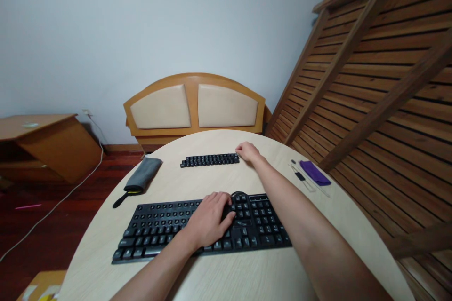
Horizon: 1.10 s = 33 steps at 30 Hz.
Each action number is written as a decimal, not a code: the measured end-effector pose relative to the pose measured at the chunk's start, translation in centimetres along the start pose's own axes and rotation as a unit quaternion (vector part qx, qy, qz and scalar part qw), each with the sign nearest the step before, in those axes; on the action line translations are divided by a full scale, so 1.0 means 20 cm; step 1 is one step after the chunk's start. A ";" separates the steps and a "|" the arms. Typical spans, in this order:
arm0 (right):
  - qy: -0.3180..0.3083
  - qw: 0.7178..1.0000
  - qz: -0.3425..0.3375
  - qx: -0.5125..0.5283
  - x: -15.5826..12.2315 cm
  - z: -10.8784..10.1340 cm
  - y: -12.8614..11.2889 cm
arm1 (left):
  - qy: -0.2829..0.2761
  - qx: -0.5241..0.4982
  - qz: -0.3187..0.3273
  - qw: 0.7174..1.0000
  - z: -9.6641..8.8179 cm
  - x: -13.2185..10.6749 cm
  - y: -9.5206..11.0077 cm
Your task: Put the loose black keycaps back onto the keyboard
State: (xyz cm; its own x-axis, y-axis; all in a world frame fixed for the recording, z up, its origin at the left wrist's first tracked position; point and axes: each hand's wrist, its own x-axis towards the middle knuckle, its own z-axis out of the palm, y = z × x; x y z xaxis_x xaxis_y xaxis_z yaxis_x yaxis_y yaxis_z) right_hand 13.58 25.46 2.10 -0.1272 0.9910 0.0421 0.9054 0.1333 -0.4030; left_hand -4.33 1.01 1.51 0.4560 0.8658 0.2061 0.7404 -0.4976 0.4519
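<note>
As left hand (pixel 212 216) rests on keyboard (pixel 160 230), right hand (pixel 248 151) outstretched

At twelve o'clock, a padded wooden headboard (pixel 194 77) fronts a pale wall (pixel 176 19); slatted woodwork (pixel 370 89) leans at two, a cabinet (pixel 67 146) at nine, dark-red floor (pixel 45 235) at eight.

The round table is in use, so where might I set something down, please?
Bare patches lie between the keyboard and loose keycaps, and between the right forearm and wire tool. The keyboard is crowded by the left hand and right forearm.
</note>
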 end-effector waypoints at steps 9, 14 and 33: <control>-0.025 1.000 0.007 -0.017 0.01 0.02 0.01 | 0.001 0.001 0.000 1.000 0.00 0.01 0.00; -0.021 0.999 0.028 -0.026 0.01 0.01 0.03 | 0.000 -0.002 0.002 1.000 0.00 0.00 0.00; 0.021 1.000 -0.003 -0.012 -0.60 -0.13 0.39 | 0.005 -0.010 0.017 1.000 0.01 0.00 -0.01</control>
State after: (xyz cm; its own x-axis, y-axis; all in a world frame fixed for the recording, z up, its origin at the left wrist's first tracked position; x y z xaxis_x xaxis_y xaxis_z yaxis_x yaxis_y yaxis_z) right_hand 23.20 14.63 0.78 -0.1159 0.9899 0.0821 0.9142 0.1387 -0.3809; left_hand -4.37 1.11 1.33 0.4751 0.8492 0.2305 0.7150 -0.5252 0.4615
